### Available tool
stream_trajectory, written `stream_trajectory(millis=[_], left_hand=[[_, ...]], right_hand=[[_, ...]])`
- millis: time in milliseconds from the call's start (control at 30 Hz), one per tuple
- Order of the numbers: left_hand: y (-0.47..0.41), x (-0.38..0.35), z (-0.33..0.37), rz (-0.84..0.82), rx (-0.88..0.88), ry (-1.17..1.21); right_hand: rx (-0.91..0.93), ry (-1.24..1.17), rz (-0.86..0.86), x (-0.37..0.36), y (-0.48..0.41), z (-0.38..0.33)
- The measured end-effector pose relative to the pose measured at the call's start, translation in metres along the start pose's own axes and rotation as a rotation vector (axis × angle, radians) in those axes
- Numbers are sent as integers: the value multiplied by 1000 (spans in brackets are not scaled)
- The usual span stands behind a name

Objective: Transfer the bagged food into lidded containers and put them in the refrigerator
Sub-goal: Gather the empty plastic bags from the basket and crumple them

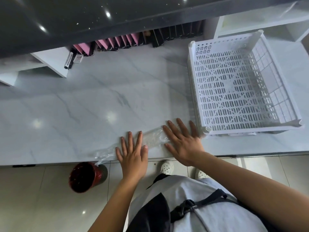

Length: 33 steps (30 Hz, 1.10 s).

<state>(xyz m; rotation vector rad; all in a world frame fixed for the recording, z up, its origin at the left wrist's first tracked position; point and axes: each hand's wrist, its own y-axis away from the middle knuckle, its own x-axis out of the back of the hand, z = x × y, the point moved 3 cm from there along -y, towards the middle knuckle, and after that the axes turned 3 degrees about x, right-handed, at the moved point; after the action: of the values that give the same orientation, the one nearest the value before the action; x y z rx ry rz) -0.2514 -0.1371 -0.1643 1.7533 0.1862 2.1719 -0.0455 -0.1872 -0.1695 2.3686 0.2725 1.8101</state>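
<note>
A clear, empty plastic bag (153, 137) lies flat on the white marble counter (93, 101) near its front edge. One end of the bag hangs over the edge at the left. My left hand (132, 153) rests palm down on the bag with its fingers spread. My right hand (183, 141) presses flat on the bag's right part, fingers apart, beside the basket's near corner. No food or lidded container is in view.
A white perforated plastic basket (240, 129) stands at the right of the counter. A row of pink and black flat cases (127, 41) lines the back under a dark ledge, with a black marker (69, 60) beside them. A dark red bin (86, 176) stands on the floor.
</note>
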Motion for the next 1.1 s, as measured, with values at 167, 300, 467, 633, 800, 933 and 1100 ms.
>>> stream_trajectory(millis=[167,300,467,633,800,933,1100], left_hand=[[8,2,7,15,26,115],[26,9,9,185,19,157],[31,23,26,117,-8,-14],[25,31,34,60,34,18],[29,27,36,8,86,69],[35,25,37,43,103,115],[34,26,39,0,118,230]], right_hand=[[28,-60,31,-2,3,4],[46,-141,40,3,5,6],[55,-182,196,2,6,8],[91,-183,361,-4,6,11],[178,-201,396,-7,12,16],[205,-230,409,-8,21,16],[232,-238,399,-14,27,18]])
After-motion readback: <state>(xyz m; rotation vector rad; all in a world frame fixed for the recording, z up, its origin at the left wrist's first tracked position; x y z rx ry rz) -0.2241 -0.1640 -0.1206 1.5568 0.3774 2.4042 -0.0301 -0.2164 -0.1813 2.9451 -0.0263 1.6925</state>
